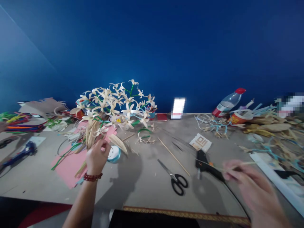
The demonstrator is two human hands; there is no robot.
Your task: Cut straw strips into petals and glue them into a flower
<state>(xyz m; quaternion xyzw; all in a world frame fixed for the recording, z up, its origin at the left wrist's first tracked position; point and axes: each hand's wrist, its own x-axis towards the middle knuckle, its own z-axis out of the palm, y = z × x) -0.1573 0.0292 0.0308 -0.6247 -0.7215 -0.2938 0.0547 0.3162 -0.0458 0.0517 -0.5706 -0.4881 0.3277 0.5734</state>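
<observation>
My left hand [97, 155], with a dark red bead bracelet [93, 177] at its wrist, is closed beside a bunch of pale dried husk strips [92, 133]. What its curled fingers hold, if anything, is hidden. My right hand [251, 183], smeared by motion, pinches a thin pale stick [249, 163] over the table's right side. A black glue gun [202, 161] lies just left of that hand. Behind my left hand stand white husk flowers [128, 107] on green stems. A roll of light blue ribbon [114, 154] sits right of my left hand.
Black-handled scissors [174, 179] and a wooden stick [174, 156] lie mid-table. Pink paper [68, 164] is under the left clutter. A plastic bottle [229, 103] leans at the back right near dried husks [270, 123]. A blue tool [21, 153] lies far left.
</observation>
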